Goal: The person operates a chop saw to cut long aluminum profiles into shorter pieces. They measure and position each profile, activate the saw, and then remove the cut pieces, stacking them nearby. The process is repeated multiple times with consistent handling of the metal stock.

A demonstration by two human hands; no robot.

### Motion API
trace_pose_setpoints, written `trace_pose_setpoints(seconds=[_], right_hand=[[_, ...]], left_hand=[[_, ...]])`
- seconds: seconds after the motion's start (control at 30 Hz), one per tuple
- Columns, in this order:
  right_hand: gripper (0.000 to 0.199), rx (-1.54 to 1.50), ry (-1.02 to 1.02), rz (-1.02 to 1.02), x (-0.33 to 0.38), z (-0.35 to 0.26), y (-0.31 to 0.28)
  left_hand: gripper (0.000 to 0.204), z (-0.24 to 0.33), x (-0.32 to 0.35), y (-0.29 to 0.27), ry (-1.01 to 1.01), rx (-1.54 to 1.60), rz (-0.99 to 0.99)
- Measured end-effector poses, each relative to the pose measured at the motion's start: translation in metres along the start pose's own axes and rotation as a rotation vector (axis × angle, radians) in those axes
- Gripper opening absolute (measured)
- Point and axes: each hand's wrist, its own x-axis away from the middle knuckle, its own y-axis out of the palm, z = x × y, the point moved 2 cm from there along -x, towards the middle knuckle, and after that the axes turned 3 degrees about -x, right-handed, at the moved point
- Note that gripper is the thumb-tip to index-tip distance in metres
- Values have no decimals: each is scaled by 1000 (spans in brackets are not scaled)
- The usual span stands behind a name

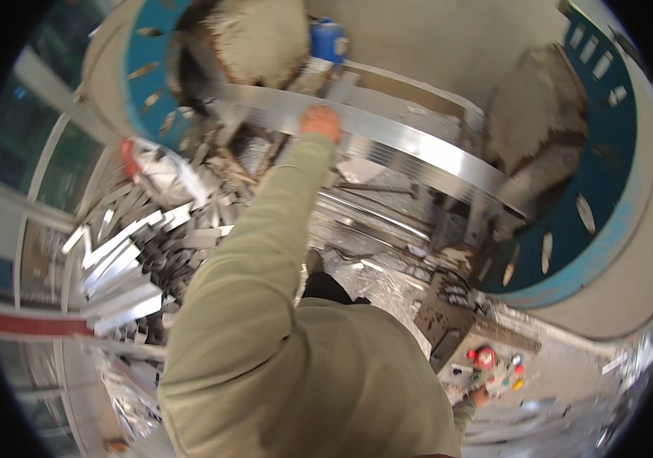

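Note:
My left arm reaches forward, and my left hand [320,122] is closed over the upper edge of a long, shiny aluminium profile [410,141]. The profile lies across a machine, its ends reaching toward a blue-rimmed round guard on each side. At the lower right my right hand [478,396] is at the edge of a control panel [500,345] with a large red knob [484,357] and several small coloured buttons. The right hand's fingers are mostly hidden and small, so I cannot make out what they touch.
The left blue guard [142,72] and right blue guard [609,221] surround dirty saw housings. Many aluminium offcuts [124,278] are heaped at the left, below a white bag [162,172]. Behind the profile stands a blue container [328,42]. Metal rails and scraps cover the machine bed.

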Motion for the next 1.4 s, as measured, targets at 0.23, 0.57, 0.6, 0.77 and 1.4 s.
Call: trace_pose_setpoints(seconds=[0.23, 0.57, 0.6, 0.77, 1.4], right_hand=[[51, -340, -147, -121, 124, -38, 65], [39, 115, -466, -51, 139, -92, 16], [36, 127, -507, -72, 137, -93, 13], [33, 400, -469, -244, 134, -115, -20], [39, -1130, -1925, -1367, 416, -538, -247]], left_hand=[[82, 2, 8, -1, 71, -139, 148], [106, 3, 11, -4, 97, -144, 160], [106, 3, 11, -4, 103, -144, 189], [109, 3, 11, -2, 99, -143, 159], [109, 0, 9, 11, 122, -170, 275]])
